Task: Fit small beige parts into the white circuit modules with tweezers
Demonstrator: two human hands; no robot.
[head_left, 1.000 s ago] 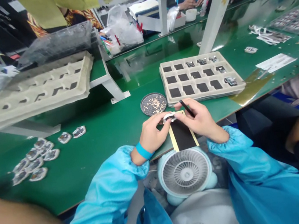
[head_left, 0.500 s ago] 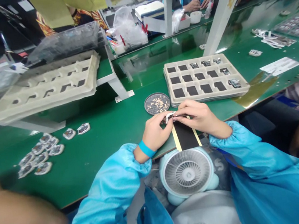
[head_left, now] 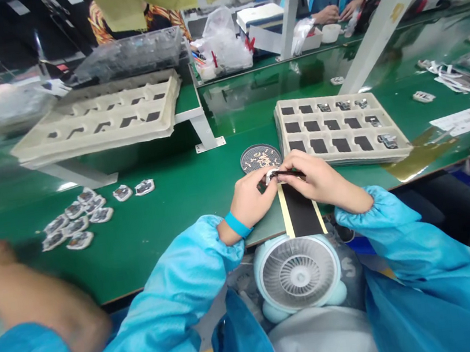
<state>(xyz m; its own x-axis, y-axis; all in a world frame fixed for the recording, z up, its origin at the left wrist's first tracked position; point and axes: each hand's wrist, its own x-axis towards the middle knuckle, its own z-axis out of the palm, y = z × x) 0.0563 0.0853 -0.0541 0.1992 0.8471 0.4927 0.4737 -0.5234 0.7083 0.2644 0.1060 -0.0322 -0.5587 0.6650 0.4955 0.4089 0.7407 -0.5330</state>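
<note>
My left hand (head_left: 252, 198), with a blue band at the wrist, is closed around a small white-rimmed part (head_left: 270, 177), mostly hidden by the fingers. My right hand (head_left: 316, 179) pinches dark slim tweezers (head_left: 290, 173), whose tip meets that part. Both hands are close together above the table's front edge. Just beneath them lies a black strip with pale yellow borders (head_left: 304, 213). A round dark dish (head_left: 251, 165) holding many tiny tan pieces sits right behind my fingers.
A beige compartment tray (head_left: 348, 157) with dark pads and several metal parts stands behind my right hand. Several white-rimmed parts (head_left: 78, 240) lie at left, below another tray (head_left: 94, 140) on a raised shelf. A small fan (head_left: 299, 275) is at my lap. Neighbours' arms (head_left: 38, 302) flank me.
The view has shifted, so the table's things appear further right. My hands stay together on the small part, and the dark tweezers show more plainly between the right fingers.
</note>
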